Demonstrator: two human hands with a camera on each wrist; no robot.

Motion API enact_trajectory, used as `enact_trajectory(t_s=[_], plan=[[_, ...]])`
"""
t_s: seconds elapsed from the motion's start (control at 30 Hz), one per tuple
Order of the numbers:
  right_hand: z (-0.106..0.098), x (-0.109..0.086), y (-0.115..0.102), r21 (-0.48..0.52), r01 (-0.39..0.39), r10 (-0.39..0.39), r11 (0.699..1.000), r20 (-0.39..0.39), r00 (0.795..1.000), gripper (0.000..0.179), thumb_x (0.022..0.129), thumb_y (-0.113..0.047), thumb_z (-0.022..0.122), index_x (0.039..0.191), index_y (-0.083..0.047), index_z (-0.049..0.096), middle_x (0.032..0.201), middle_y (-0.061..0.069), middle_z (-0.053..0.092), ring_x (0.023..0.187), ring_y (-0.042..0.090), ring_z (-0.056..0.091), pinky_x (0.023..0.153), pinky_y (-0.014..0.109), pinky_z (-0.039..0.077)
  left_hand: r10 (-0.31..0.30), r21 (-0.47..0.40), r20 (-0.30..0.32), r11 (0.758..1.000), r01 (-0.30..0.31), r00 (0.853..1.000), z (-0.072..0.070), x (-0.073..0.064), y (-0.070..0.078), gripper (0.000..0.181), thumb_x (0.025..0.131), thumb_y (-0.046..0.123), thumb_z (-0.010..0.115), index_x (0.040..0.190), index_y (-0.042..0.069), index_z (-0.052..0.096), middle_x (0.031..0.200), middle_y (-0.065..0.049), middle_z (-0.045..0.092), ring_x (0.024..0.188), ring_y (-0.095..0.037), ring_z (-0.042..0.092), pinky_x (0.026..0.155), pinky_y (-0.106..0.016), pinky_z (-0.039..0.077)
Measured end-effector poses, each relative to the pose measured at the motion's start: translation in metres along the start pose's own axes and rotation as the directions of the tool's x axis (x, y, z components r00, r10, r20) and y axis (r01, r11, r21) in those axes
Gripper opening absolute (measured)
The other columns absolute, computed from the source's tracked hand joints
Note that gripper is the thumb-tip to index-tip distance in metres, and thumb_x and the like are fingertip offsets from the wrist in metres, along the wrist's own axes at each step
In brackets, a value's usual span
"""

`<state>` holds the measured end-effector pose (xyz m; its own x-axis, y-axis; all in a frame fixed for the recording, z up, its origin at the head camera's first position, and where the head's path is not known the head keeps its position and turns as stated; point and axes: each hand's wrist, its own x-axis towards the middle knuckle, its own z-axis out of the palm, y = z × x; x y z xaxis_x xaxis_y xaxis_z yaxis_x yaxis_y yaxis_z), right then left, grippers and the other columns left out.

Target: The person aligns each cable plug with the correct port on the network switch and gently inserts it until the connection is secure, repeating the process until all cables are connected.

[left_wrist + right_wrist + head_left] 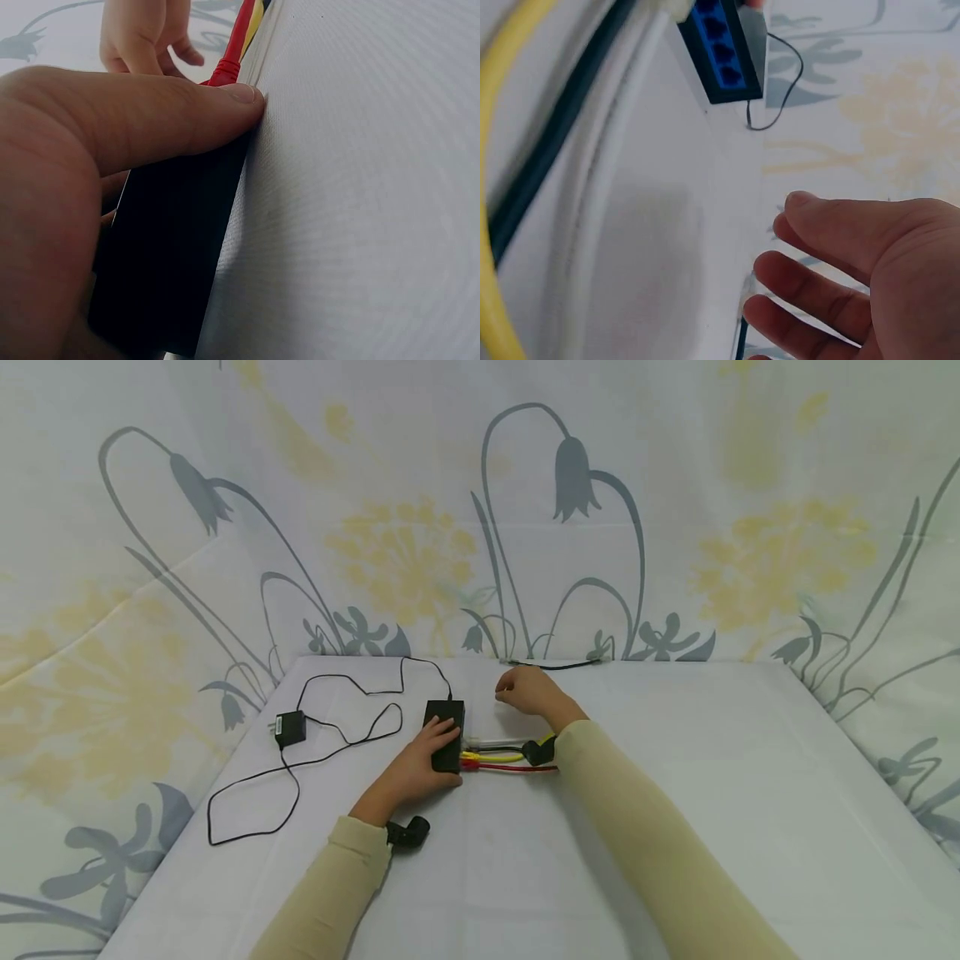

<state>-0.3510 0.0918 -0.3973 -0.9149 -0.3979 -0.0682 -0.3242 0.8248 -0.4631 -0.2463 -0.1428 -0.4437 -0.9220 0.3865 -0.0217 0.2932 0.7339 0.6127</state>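
A black network switch point(444, 760) lies on the white table, with a row of blue ports point(721, 52) along its right side. My left hand point(420, 766) grips it, fingers over the top and thumb along the near end. Red point(517, 768), yellow point(498, 759), black point(495, 749) and white point(487, 742) network cables run rightward from the switch. Above the table, beyond these cables, my right hand point(531, 689) hangs with loosely bent fingers. Nothing shows between its thumb and fingers in the right wrist view. My right forearm hides the cables' far ends.
Left of the switch lies a black power adapter point(290, 727), its thin cord point(255, 837) looped over the table and joined to the switch's back. Another short black cable point(562, 667) with clear plugs lies along the table's back edge, against a flowered cloth backdrop point(420, 460).
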Motion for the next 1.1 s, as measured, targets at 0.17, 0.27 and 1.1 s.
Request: enact_trajectory(t_s=[0.17,0.27,1.1], plan=[[-0.006,0.008,0.003,0.012,-0.020,0.021,1.000,-0.005,1.000,0.029,0.097,-0.027,0.057,0.118,-0.011,0.070,0.122,0.010,0.067,0.104,0.026,0.064,0.087,0.040,0.053,-0.009,0.000,-0.002,1.000,0.009,1.000,0.000,-0.001,-0.001,0.080,0.080,0.029,0.079,0.149,0.018,0.041,0.161,0.002,0.025,0.152,-0.023,0.008,0.117,-0.055,0.023],[-0.010,0.010,0.002,0.014,-0.040,0.040,0.999,-0.001,0.999,0.030,0.097,-0.026,0.057,0.120,-0.010,0.068,0.125,0.011,0.065,0.106,0.027,0.063,0.088,0.041,0.052,-0.014,0.010,0.003,1.000,0.014,1.000,0.000,-0.001,-0.001,0.080,0.080,0.031,0.079,0.150,0.020,0.040,0.161,0.004,0.024,0.152,-0.020,0.007,0.118,-0.053,0.023],[-0.018,0.026,0.026,-0.010,-0.146,0.147,0.989,0.011,0.989,0.043,0.097,-0.025,0.056,0.135,-0.006,0.056,0.143,0.017,0.051,0.128,0.035,0.050,0.102,0.048,0.045,-0.010,-0.010,0.006,1.000,0.010,1.000,-0.001,-0.002,-0.002,0.081,0.080,0.030,0.079,0.150,0.019,0.039,0.161,0.006,0.023,0.152,-0.018,0.006,0.118,-0.051,0.023]])
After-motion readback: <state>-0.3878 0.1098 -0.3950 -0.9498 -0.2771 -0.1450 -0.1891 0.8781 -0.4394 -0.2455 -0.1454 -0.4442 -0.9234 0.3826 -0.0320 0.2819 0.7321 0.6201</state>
